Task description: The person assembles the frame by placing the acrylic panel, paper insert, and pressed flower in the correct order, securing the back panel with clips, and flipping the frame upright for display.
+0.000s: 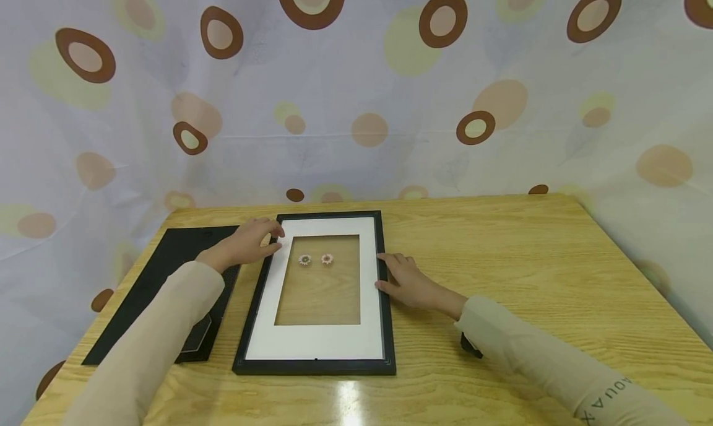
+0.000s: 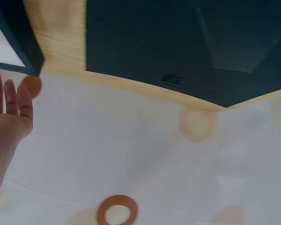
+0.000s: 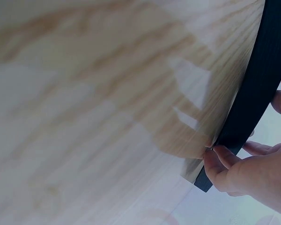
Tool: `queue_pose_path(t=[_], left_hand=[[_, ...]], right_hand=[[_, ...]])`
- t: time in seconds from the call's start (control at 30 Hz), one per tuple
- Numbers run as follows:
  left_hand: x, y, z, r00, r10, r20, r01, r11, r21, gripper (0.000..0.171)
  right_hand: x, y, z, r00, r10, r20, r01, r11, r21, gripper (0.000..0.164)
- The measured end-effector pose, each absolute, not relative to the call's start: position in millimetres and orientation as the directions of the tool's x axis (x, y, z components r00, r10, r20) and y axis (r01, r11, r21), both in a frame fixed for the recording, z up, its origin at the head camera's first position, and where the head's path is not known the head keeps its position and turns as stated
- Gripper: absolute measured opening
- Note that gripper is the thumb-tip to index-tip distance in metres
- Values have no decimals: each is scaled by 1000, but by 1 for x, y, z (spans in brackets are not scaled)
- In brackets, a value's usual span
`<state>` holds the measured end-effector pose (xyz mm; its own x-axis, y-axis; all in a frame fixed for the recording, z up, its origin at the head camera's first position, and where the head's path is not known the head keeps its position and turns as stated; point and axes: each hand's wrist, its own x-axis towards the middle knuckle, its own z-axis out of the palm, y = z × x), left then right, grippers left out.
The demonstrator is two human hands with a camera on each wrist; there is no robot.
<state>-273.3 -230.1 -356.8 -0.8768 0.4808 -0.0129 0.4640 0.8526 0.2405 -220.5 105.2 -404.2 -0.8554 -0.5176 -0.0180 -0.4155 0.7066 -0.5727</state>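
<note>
A black picture frame (image 1: 314, 368) with a white mat (image 1: 312, 345) lies flat on the wooden table. Through its rectangular window, two small daisy-like flowers (image 1: 327, 259) show against a wood-coloured ground. At the frame's upper left edge is my left hand (image 1: 247, 240), fingertips over the border and thumb apart from the index finger. My right hand (image 1: 409, 282) holds the right edge, thumb and index fingertip on the border. In the right wrist view, other fingers (image 3: 216, 166) bend against the outer side of the black edge.
Left of the frame lies a black backing board (image 1: 186, 252), partly covered by the left forearm. The wooden table (image 1: 501, 259) extends to the right. Behind it hangs a patterned cloth (image 1: 334, 104) with brown rings and pale spots.
</note>
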Motion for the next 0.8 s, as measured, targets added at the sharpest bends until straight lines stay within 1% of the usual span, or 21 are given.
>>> queue_pose_path(t=[0.37, 0.6, 0.8], left_hand=[[-257, -295, -357, -923, 385, -9, 367, 885, 286, 30], [-249, -330, -365, -950, 312, -15, 297, 917, 266, 34], [-241, -350, -372, -965, 262, -9, 250, 930, 269, 37]], right_hand=[[-220, 105, -405, -857, -514, -9, -422, 713, -560, 58], [-220, 105, -407, -852, -523, -3, -433, 709, -556, 58], [-220, 106, -407, -844, -536, 2, -450, 707, -546, 58]])
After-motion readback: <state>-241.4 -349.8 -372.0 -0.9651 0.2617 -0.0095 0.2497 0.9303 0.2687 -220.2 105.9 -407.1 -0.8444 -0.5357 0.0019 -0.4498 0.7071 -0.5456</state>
